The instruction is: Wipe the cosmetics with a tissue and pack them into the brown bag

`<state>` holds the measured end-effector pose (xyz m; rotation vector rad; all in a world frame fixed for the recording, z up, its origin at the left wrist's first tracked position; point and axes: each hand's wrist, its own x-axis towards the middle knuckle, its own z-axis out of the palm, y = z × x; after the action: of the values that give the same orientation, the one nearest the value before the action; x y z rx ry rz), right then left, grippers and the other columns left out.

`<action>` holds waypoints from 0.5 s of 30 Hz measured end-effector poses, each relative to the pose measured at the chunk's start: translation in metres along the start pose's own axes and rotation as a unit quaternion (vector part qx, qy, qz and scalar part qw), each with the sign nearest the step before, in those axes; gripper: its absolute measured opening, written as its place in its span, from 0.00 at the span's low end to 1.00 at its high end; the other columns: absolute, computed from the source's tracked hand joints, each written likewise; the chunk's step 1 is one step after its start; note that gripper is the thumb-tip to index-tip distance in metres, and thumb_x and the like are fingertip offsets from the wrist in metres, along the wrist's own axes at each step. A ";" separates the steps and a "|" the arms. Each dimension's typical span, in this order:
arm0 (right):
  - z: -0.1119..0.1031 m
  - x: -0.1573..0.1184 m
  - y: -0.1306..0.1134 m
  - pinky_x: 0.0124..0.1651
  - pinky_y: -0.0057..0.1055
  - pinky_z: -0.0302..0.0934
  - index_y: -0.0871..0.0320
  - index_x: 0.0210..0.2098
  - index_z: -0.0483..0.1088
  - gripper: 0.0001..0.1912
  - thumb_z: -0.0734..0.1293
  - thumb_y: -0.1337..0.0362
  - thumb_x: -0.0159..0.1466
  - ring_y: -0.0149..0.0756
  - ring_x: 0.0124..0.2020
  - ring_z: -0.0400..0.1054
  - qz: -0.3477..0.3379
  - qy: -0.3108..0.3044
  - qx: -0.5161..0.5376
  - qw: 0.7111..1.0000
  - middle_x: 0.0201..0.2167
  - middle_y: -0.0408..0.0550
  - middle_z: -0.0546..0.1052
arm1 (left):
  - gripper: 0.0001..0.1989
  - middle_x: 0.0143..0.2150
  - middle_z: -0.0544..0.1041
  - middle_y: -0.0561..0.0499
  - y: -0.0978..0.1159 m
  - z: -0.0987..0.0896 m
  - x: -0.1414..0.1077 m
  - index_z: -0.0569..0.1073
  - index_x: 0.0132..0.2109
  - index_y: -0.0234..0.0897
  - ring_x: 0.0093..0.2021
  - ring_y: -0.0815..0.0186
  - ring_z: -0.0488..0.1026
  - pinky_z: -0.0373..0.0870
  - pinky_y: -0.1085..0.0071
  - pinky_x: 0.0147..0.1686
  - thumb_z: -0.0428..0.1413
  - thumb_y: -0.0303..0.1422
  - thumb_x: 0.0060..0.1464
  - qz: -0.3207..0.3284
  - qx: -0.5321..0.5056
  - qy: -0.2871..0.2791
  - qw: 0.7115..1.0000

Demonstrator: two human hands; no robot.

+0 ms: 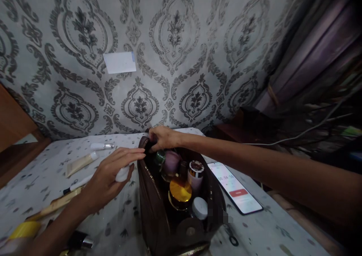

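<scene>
A dark brown zippered bag (154, 207) stands open, holding several containers: a jar with a shiny gold lid (180, 192), a white-lidded jar (200, 207), a pinkish bottle with a patterned cap (195, 173), a purple item (171, 161) and a green one (160, 157). My right hand (164, 137) reaches over to the bag's far end, its fingers bent at the dark rim; what they grip is hidden. My left hand (109, 177) is at the bag's left side, fingertips on the edge, with a small white object (122, 173) held in the palm.
On the patterned cloth (118, 226) at left lie a beige tube (80, 164), a white tube (101, 146), brushes (60, 200) and a yellow-capped container (25, 229). A phone (236, 188) showing a timer lies right of the bag. A patterned wall rises behind.
</scene>
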<state>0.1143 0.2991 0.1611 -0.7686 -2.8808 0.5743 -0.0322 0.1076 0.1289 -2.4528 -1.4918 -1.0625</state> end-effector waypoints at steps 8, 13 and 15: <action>-0.002 0.001 0.010 0.21 0.21 0.58 0.60 0.27 0.69 0.08 0.70 0.77 0.53 0.25 0.16 0.64 0.017 -0.048 0.199 0.979 0.15 0.33 0.68 | 0.20 0.60 0.75 0.48 -0.002 0.002 0.000 0.68 0.59 0.46 0.60 0.63 0.70 0.65 0.64 0.59 0.49 0.24 0.63 -0.007 -0.004 -0.007 1.000; -0.006 0.001 0.014 0.21 0.21 0.57 0.61 0.24 0.71 0.06 0.68 0.77 0.53 0.24 0.16 0.63 0.004 -0.054 0.191 0.980 0.14 0.34 0.69 | 0.21 0.61 0.74 0.46 -0.001 0.003 -0.001 0.68 0.60 0.45 0.61 0.60 0.70 0.64 0.60 0.60 0.48 0.24 0.62 -0.021 -0.015 -0.013 1.000; -0.007 0.000 0.016 0.21 0.20 0.57 0.61 0.25 0.74 0.05 0.68 0.76 0.53 0.24 0.16 0.63 -0.007 -0.066 0.195 0.978 0.15 0.35 0.70 | 0.21 0.61 0.74 0.46 -0.001 0.003 -0.001 0.68 0.60 0.45 0.61 0.60 0.70 0.64 0.59 0.60 0.48 0.24 0.62 -0.022 -0.013 -0.015 1.000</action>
<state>0.1233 0.3143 0.1614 -0.6688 -2.7441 1.1840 -0.0313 0.1082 0.1255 -2.4756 -1.5569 -1.0640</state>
